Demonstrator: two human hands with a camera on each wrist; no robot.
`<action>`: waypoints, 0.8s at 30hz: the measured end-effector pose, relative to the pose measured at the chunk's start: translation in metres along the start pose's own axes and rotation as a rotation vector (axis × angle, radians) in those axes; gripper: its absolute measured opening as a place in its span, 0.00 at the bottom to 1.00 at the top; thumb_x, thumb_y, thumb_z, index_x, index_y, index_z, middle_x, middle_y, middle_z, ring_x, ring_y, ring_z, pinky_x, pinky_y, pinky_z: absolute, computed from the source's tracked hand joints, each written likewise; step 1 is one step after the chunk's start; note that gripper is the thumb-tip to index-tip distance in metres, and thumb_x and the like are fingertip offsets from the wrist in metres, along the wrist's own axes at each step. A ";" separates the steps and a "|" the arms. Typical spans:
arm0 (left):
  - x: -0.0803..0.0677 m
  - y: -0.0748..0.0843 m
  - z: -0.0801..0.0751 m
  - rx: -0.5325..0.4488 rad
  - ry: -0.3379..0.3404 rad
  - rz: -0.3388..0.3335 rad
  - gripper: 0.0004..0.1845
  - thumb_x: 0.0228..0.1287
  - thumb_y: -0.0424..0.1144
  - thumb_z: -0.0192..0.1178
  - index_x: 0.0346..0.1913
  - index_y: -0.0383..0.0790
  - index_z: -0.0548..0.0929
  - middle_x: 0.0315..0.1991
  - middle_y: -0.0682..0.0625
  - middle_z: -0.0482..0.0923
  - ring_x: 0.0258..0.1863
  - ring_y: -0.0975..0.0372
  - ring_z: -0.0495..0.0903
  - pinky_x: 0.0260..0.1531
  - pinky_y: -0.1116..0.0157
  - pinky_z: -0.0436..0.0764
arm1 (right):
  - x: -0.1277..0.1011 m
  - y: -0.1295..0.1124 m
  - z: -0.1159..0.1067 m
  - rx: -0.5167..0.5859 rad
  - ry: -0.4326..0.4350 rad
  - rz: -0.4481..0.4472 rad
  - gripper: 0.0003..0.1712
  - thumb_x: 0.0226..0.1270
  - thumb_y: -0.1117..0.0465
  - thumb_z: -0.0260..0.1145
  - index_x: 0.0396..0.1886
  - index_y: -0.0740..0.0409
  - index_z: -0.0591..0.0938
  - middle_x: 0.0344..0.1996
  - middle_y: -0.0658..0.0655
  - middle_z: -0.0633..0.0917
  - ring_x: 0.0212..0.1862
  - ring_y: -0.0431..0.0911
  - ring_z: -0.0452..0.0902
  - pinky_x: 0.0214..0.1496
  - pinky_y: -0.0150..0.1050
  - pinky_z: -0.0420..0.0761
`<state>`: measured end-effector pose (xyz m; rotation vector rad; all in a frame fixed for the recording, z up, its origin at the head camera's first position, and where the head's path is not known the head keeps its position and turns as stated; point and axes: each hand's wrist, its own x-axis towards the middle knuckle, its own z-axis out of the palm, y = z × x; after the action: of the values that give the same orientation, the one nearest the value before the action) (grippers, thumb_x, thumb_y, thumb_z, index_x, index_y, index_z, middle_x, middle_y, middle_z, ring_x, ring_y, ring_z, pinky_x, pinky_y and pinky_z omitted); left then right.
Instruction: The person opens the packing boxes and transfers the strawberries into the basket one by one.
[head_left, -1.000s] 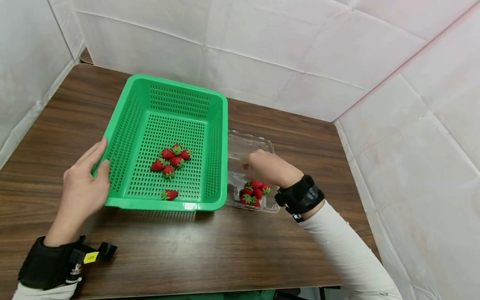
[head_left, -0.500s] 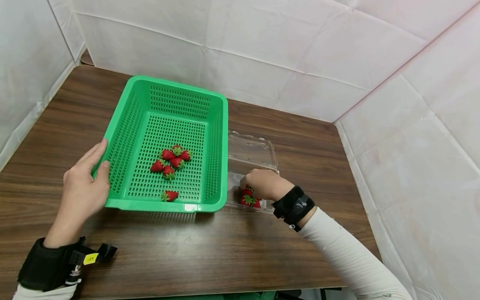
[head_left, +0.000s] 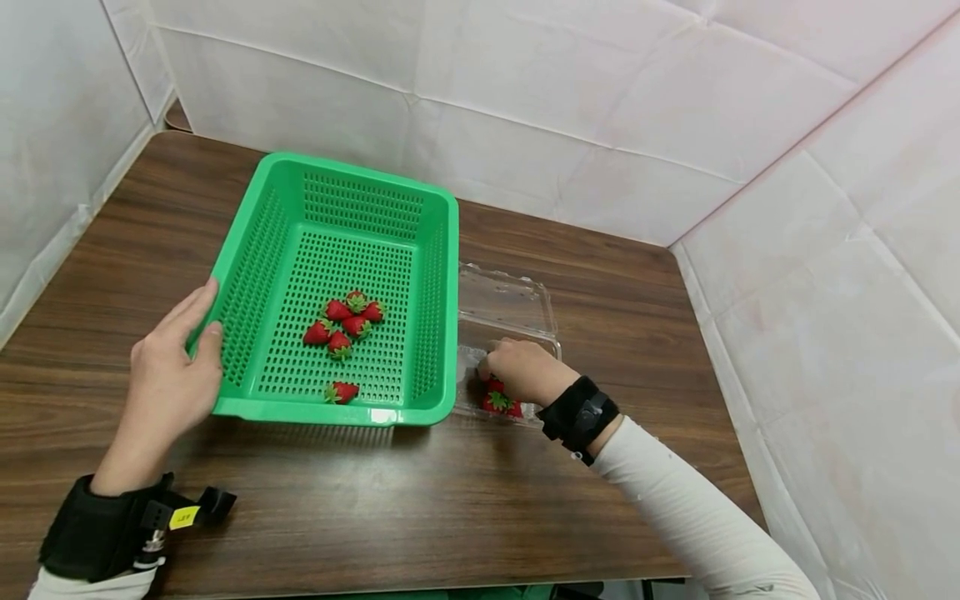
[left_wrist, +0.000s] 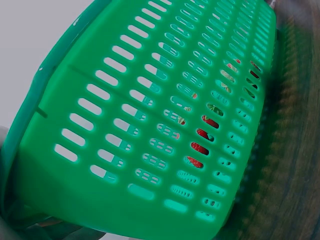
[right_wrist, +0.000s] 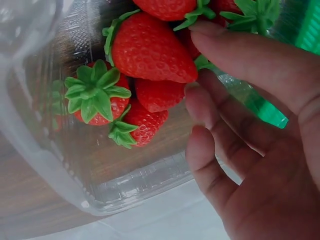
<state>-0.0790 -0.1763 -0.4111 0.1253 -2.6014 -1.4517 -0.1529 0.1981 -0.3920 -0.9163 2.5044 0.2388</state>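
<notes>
My left hand (head_left: 174, 367) grips the left rim of a green perforated plastic basket (head_left: 337, 410), thumb on its near side. Several strawberries lie on the basket floor, among them a lone strawberry (head_left: 343, 392) near the front wall. Inside an open clear plastic clamshell box (head_left: 510, 304), beside the basket, my right hand (head_left: 527, 371) reaches down over more strawberries (head_left: 497, 402). In the right wrist view, its thumb and curled fingers pinch a partly hidden strawberry (right_wrist: 188, 44); a larger strawberry (right_wrist: 150, 47) lies against the fingertips, with others below, leaves showing.
The brown wooden table (head_left: 360, 517) extends in front of the basket and to the right of the box. White sheeted walls (head_left: 540, 108) stand behind and at both sides. The basket's right side overlaps the clear box in the head view.
My right hand has come down from over the box's hinge area onto the strawberries, then shifted slightly left. The left hand keeps its grip on the basket, which stays in place.
</notes>
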 end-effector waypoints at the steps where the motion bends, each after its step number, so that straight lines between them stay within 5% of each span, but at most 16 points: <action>1: 0.000 0.000 0.000 0.001 0.000 0.000 0.26 0.78 0.40 0.38 0.76 0.52 0.54 0.76 0.39 0.53 0.73 0.39 0.53 0.64 0.33 0.56 | 0.000 0.000 0.000 -0.005 -0.002 0.000 0.12 0.63 0.71 0.66 0.43 0.55 0.88 0.41 0.55 0.85 0.47 0.48 0.80 0.46 0.39 0.82; 9: -0.001 0.001 0.000 -0.002 0.005 0.003 0.26 0.78 0.41 0.38 0.75 0.54 0.54 0.76 0.40 0.54 0.73 0.40 0.53 0.64 0.34 0.56 | 0.002 0.003 -0.002 0.015 -0.033 -0.015 0.13 0.61 0.74 0.66 0.36 0.53 0.88 0.36 0.53 0.81 0.40 0.44 0.77 0.35 0.35 0.77; 16: 0.000 0.001 0.000 0.001 0.008 0.004 0.26 0.78 0.40 0.38 0.75 0.53 0.55 0.75 0.40 0.54 0.73 0.40 0.54 0.65 0.34 0.56 | 0.003 0.006 -0.006 0.057 -0.007 -0.006 0.13 0.59 0.73 0.68 0.41 0.55 0.88 0.41 0.53 0.82 0.42 0.44 0.80 0.35 0.33 0.79; 24: 0.002 0.000 0.001 -0.009 0.017 -0.002 0.26 0.78 0.39 0.39 0.75 0.50 0.56 0.75 0.39 0.55 0.73 0.40 0.54 0.66 0.35 0.55 | 0.003 0.006 -0.013 0.078 0.015 0.000 0.11 0.60 0.68 0.70 0.43 0.58 0.84 0.36 0.56 0.86 0.38 0.45 0.83 0.36 0.35 0.82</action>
<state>-0.0809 -0.1761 -0.4114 0.1380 -2.5812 -1.4566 -0.1635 0.1966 -0.3817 -0.8898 2.5083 0.1338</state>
